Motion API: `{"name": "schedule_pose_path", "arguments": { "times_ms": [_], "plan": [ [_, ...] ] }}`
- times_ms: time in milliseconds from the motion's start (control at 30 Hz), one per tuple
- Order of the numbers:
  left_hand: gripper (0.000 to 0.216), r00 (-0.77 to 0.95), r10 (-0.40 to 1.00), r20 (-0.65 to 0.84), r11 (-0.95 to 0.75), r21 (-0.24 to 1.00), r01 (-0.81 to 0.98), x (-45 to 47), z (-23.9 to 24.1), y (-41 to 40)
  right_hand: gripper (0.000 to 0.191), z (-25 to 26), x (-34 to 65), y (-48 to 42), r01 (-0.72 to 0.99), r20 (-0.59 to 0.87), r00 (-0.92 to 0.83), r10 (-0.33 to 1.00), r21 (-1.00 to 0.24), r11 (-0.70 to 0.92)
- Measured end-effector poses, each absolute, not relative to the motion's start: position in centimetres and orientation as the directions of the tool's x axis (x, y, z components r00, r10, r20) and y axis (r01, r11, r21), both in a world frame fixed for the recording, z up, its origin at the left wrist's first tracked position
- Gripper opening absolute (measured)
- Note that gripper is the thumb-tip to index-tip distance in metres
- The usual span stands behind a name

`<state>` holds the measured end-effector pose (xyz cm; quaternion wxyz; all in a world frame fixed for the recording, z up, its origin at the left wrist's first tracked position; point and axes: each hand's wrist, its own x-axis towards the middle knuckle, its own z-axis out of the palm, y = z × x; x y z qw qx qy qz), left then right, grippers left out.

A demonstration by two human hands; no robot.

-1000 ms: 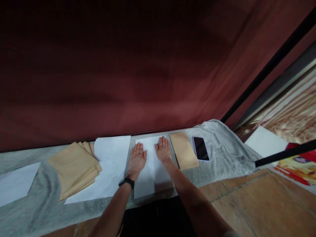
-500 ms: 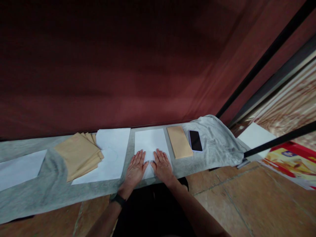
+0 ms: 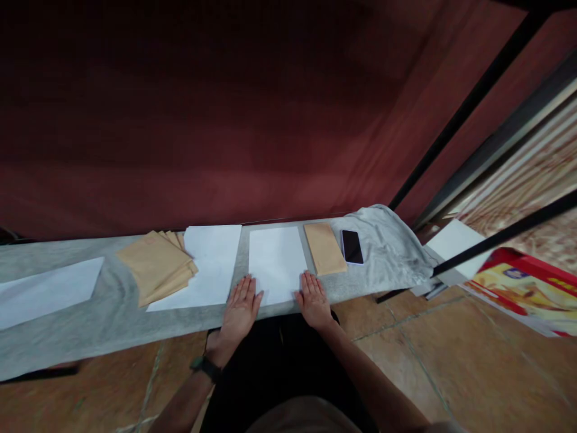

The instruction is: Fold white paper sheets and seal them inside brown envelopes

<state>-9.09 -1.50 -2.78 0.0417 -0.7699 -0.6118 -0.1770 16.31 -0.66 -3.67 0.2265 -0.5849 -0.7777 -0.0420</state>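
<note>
A white sheet of paper (image 3: 276,261) lies in front of me on a grey cloth (image 3: 108,313) spread on the floor. My left hand (image 3: 238,310) rests flat and open at the sheet's near left corner, fingers stretched out, a dark band on the wrist. My right hand (image 3: 312,299) lies flat and open at the near right corner. Neither hand holds anything. A single tan envelope (image 3: 323,248) lies just right of the sheet, with a dark phone (image 3: 352,246) beside it.
A larger white sheet (image 3: 207,264) and a fanned stack of tan envelopes (image 3: 157,264) lie to the left; another white sheet (image 3: 45,291) lies at far left. A dark red curtain hangs behind. Tiled floor, a black bar (image 3: 505,236) and colourful printed packaging (image 3: 527,288) are on the right.
Both hands slid back along the sheet from its far end to its near edge, then spread apart to the near corners. The view drew back from the cloth.
</note>
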Motion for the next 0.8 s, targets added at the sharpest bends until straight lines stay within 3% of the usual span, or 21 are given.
{"name": "schedule_pose_path", "arguments": {
  "times_ms": [167,267,533,800],
  "plan": [
    [0.055,0.353,0.889,0.292,-0.406,0.145,0.902,-4.1,-2.3,-2.0,0.050,-2.8,13.8,-1.0,0.881,0.370,-0.312,0.875,-0.232,0.412],
    [0.055,0.376,0.896,0.236,-0.413,0.129,0.902,-2.7,-2.4,-2.2,0.049,-2.7,12.5,-1.1,0.855,0.344,-0.362,0.867,-0.248,0.455],
    [0.064,0.254,0.944,0.211,-0.288,0.149,0.946,-6.8,-2.0,-3.4,0.056,-3.6,16.6,-1.5,0.912,0.350,-0.272,0.896,-0.202,0.356],
    [0.058,0.153,0.968,0.199,-0.177,0.110,0.978,-6.1,-1.3,-1.8,0.055,-2.7,15.7,-1.0,0.923,0.322,-0.185,0.928,-0.266,0.276]
  ]
}}
